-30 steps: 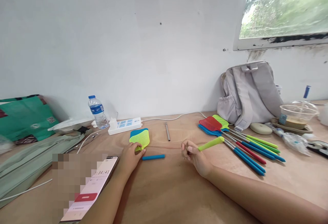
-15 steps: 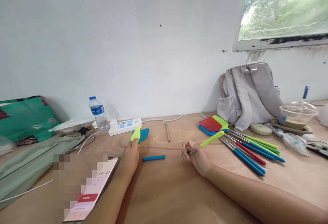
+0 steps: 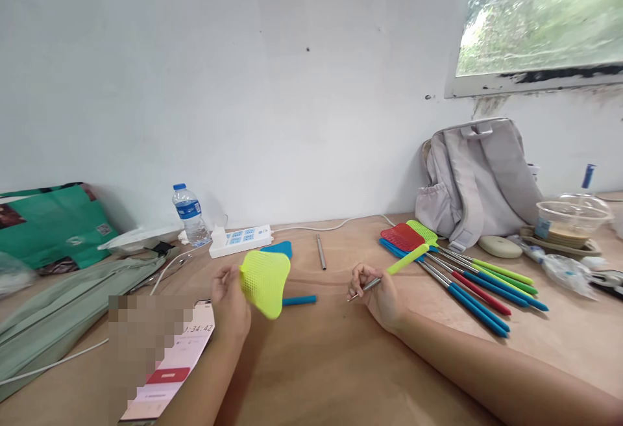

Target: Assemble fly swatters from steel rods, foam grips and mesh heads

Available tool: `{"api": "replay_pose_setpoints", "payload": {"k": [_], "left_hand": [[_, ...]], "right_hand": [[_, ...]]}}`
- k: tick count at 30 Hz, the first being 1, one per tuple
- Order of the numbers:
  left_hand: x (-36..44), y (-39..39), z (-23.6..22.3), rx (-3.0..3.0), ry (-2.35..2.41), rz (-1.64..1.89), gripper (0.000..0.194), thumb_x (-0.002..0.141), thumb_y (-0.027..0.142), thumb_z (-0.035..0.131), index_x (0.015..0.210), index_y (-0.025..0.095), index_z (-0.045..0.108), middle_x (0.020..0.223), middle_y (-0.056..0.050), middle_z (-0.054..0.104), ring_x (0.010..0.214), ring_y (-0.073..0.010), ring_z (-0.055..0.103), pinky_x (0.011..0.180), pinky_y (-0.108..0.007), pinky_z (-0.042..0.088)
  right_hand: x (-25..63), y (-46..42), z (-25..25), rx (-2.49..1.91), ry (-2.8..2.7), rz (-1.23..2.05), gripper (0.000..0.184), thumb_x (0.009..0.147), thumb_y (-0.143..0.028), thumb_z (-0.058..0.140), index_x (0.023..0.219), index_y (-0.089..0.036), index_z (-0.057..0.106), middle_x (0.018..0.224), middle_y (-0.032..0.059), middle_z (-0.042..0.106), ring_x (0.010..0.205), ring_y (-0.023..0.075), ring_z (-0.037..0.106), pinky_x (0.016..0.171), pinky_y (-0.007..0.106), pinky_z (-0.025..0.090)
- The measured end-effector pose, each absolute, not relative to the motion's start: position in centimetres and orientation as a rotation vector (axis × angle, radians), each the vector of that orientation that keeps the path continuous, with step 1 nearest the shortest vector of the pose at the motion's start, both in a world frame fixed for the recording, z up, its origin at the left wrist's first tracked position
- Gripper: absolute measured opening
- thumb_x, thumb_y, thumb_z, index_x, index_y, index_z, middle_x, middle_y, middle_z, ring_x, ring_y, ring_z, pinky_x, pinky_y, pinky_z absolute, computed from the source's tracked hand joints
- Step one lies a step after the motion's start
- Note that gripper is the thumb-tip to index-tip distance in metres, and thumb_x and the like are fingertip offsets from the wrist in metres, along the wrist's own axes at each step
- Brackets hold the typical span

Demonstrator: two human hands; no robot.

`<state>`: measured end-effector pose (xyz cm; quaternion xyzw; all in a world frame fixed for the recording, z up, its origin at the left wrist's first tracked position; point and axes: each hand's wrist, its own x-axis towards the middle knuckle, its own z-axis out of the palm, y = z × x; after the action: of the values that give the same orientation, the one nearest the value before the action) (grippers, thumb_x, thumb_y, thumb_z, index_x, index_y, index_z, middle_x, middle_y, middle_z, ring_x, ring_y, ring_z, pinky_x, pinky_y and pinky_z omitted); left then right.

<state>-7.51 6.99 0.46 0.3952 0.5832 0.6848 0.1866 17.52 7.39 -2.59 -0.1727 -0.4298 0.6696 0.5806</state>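
My left hand is closed on the narrow neck of a yellow-green fly swatter head, its mesh face turned toward me. In my right hand is a fly swatter handle with a yellow-green grip and a thin metal rod whose end points left. Behind the swatter head, a blue swatter head lies partly hidden. A blue grip and a loose metal rod rest on the table between my hands. To the right lies a pile of swatters with a red head on top.
A phone lies by my left forearm. At the wall stand a water bottle, a power strip and a grey backpack. Far right is a plastic cup; far left, a green bag and grey-green cloth.
My left hand has moved left and toward me, turning the yellow-green swatter head from edge-on to face-on. More of the metal rod shows below my right hand.
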Motion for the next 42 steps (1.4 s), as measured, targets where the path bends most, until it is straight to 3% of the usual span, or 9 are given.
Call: {"api": "replay_pose_setpoints", "payload": {"k": [6,9,12,23,42], "left_hand": [[-3.0,3.9,0.4,1.212,1.214,1.267,0.034,0.07,0.05,0.06,0.081,0.02,0.049,0.062,0.006,0.05,0.049,-0.0088,0.048,0.048,-0.02,0.039],[-1.4,3.2,-0.4,1.36,0.958,0.928,0.036,0.067,0.047,0.067,0.073,0.018,0.048,0.061,0.007,0.048,0.053,-0.007,0.045,0.052,-0.019,0.034],[-0.7,2.9,-0.9,1.446,0.87,0.785,0.036,0.064,0.044,0.071,0.074,0.018,0.048,0.064,0.005,0.049,0.058,-0.0079,0.046,0.055,-0.02,0.033],[-0.5,2.5,-0.9,1.537,0.839,0.753,0.032,0.063,0.035,0.073,0.074,0.018,0.048,0.068,0.005,0.051,0.068,-0.0105,0.049,0.064,-0.023,0.037],[-0.3,2.3,-0.7,1.522,0.856,0.723,0.036,0.059,0.03,0.076,0.071,0.018,0.044,0.069,0.005,0.05,0.065,-0.0087,0.047,0.06,-0.021,0.036]], "right_hand": [[18.0,7.8,-2.8,-0.42,-0.971,1.6,0.022,0.067,-0.038,0.042,0.062,-0.019,0.052,0.057,0.0013,0.054,0.057,0.0158,0.051,0.057,0.029,0.042],[18.1,7.8,-2.8,-0.439,-0.988,1.652,0.022,0.067,-0.038,0.04,0.062,-0.019,0.051,0.054,-0.0002,0.052,0.047,0.0135,0.048,0.045,0.026,0.039],[18.1,7.6,-2.7,-0.457,-1.033,1.721,0.022,0.068,-0.039,0.038,0.062,-0.02,0.049,0.045,-0.0037,0.046,0.033,0.0102,0.037,0.032,0.021,0.028],[17.6,6.9,-2.9,-0.507,-1.243,1.867,0.02,0.063,-0.031,0.037,0.058,-0.017,0.05,0.035,-0.002,0.049,0.026,0.0101,0.038,0.026,0.019,0.027],[17.1,6.4,-2.5,-0.551,-1.286,1.979,0.019,0.06,-0.031,0.034,0.052,-0.019,0.046,0.032,-0.0037,0.045,0.022,0.0097,0.034,0.025,0.02,0.026]]}}
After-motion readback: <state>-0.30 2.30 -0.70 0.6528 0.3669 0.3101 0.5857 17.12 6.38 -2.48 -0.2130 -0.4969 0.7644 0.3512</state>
